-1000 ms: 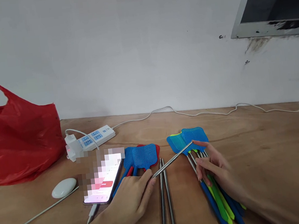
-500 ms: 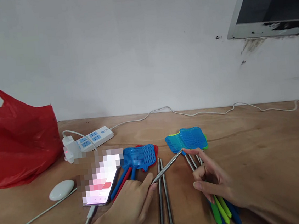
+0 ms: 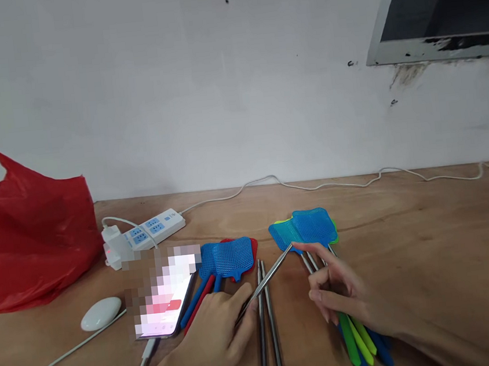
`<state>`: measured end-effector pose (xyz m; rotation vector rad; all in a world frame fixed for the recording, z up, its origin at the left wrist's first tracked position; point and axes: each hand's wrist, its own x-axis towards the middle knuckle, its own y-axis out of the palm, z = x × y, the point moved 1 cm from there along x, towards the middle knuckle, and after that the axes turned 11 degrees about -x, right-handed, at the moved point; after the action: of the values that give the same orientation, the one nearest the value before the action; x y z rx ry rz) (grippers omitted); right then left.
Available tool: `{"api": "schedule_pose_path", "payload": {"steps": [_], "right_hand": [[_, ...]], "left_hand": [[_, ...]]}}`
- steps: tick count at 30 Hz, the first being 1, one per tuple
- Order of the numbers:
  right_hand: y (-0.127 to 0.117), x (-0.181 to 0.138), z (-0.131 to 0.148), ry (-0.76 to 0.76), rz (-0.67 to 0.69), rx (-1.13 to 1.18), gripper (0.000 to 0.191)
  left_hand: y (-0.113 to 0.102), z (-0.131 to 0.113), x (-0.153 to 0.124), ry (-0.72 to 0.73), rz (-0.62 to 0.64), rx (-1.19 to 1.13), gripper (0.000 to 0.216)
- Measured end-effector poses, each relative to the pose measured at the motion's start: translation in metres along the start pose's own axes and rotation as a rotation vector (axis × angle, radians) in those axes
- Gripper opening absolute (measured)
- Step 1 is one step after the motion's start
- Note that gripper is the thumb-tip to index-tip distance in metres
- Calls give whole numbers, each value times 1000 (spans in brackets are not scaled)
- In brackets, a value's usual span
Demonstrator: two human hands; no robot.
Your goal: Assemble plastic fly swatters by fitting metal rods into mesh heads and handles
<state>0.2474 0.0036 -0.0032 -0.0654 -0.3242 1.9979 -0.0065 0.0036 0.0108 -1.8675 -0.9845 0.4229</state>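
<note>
My left hand (image 3: 217,334) is closed around a slim metal rod (image 3: 274,269) that slants up to the right. The index fingertip of my right hand (image 3: 343,289) touches the rod's upper tip; its thumb stands apart and its other fingers are loosely bent. Two more metal rods (image 3: 273,331) lie side by side on the table just right of my left hand. Partly behind my right hand lies a stack of blue and green fly swatters (image 3: 314,227), with green, yellow-green and blue handles (image 3: 349,344) below. Blue and red swatter pieces (image 3: 234,255) with handles lie beyond my left hand.
A phone (image 3: 169,298) with a lit, partly blurred screen lies left of the swatters. Behind it is a white power strip (image 3: 161,225) with a charger and cable. A red plastic bag (image 3: 36,240) and a white oval object (image 3: 101,313) are on the left.
My right hand has shifted slightly left, its fingertip still at the rod's tip. The rod sits deeper in my left hand, with its lower part now showing below the thumb.
</note>
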Motion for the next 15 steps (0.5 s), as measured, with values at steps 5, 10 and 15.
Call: {"api": "schedule_pose_path", "payload": {"steps": [5,10,15], "right_hand": [[-4,6,-4,-20,-194,-121,44],[-16,7,-8,-38,-336,-256,29],[-17,7,-9,-83,-365,-364,25]], "left_hand": [[-4,3,-1,-67,-71,47,35],[-2,12,-1,-142,-140,265,35],[-3,13,0,-217,-131,390,26]]}}
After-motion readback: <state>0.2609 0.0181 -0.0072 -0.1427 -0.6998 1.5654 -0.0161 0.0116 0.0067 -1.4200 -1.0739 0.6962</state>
